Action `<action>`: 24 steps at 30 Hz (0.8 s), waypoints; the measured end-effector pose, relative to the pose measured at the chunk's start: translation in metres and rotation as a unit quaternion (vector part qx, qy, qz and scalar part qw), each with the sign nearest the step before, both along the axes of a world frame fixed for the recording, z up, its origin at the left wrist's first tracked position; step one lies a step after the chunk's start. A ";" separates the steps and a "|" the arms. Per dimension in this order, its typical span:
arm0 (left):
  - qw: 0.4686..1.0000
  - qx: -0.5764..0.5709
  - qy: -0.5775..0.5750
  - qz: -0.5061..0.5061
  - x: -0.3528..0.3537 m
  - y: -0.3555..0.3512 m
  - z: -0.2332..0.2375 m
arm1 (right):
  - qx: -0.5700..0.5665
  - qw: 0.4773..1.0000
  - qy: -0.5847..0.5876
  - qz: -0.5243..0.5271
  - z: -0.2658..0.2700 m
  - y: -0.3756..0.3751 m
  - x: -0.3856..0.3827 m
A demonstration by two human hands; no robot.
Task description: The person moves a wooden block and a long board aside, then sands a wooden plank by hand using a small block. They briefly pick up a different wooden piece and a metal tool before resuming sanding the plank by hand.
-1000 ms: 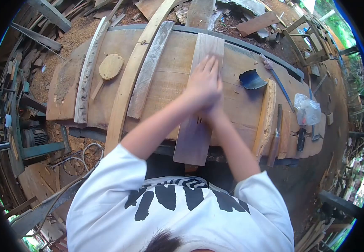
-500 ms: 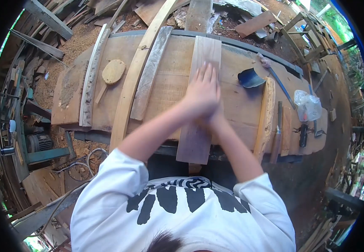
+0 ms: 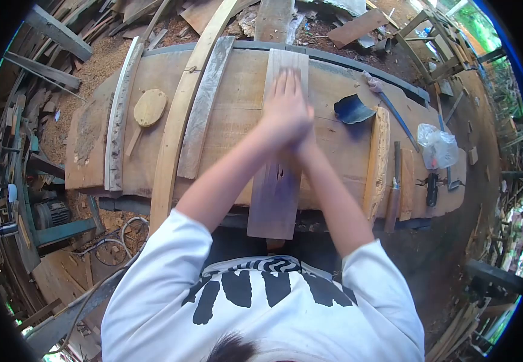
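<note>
A long wooden plank (image 3: 271, 211) lies crosswise on the workbench, its near end sticking out past the edge towards me. My left hand (image 3: 285, 108) lies on top with its fingers stretched out towards the plank's far end. Beneath it, my right hand (image 3: 305, 140) is mostly covered, and its fingers are hidden. Both hands press down over the upper half of the plank; whether anything is between them and the wood cannot be seen. A dark mark shows on the plank just below the hands. To the right rests a curled dark sheet (image 3: 353, 110).
The workbench (image 3: 231, 130) also carries a round wooden paddle (image 3: 150, 108), long wood strips (image 3: 180, 114), a rough-edged piece (image 3: 378, 160), a chisel-like tool (image 3: 393, 199), a metal bar (image 3: 400, 120) and a plastic bag (image 3: 437, 146). A motor (image 3: 52, 214) stands low at left.
Both hands have slid along the plank towards its far end, uncovering the dark mark. The whole view has shifted slightly, so the bench sits further left.
</note>
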State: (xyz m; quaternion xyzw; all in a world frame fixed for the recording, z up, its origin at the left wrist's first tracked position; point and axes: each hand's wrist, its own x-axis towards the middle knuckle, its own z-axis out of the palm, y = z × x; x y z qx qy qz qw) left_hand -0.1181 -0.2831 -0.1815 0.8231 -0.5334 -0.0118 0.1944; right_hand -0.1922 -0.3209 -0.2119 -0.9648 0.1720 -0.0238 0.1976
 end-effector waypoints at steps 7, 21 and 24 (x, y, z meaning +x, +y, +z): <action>0.991 0.122 -0.036 0.030 0.066 -0.097 0.010 | -0.022 0.997 0.075 -0.012 0.017 -0.059 0.077; 0.989 0.055 0.102 -0.087 -0.130 0.178 0.032 | -0.115 0.993 -0.014 -0.018 0.000 0.162 -0.155; 0.991 0.044 0.098 -0.080 -0.126 0.168 0.026 | -0.137 0.990 -0.024 -0.020 -0.004 0.141 -0.131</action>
